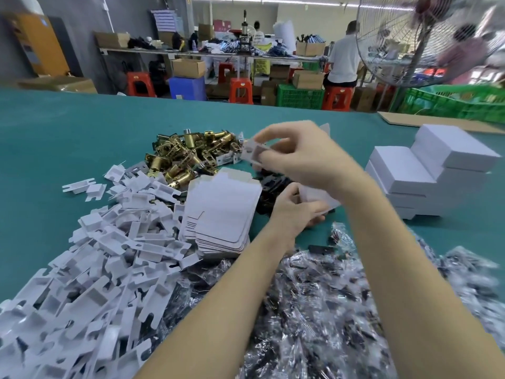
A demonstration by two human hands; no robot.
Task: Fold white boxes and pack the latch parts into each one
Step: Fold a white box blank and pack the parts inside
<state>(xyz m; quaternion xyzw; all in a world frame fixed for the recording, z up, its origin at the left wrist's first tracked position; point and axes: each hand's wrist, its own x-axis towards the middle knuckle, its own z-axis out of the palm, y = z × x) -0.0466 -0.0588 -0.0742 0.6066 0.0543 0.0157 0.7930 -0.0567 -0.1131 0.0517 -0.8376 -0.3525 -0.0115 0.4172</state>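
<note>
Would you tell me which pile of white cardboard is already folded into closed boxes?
The stacked boxes at the far right; the other white piles are flat blanks and loose inserts.

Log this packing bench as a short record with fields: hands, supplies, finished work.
surface: green table
left hand: grips a white box, partly hidden
right hand: pinches a white card insert
flat boxes: stacked, centre
card inserts: loose heap, left
brass latches: pile behind the flat boxes
plastic bags: heap, near edge
finished boxes: stacked, right

right hand (297, 157) pinches a white insert (252, 151); left hand (293, 212) grips a white box (318, 196).
</note>
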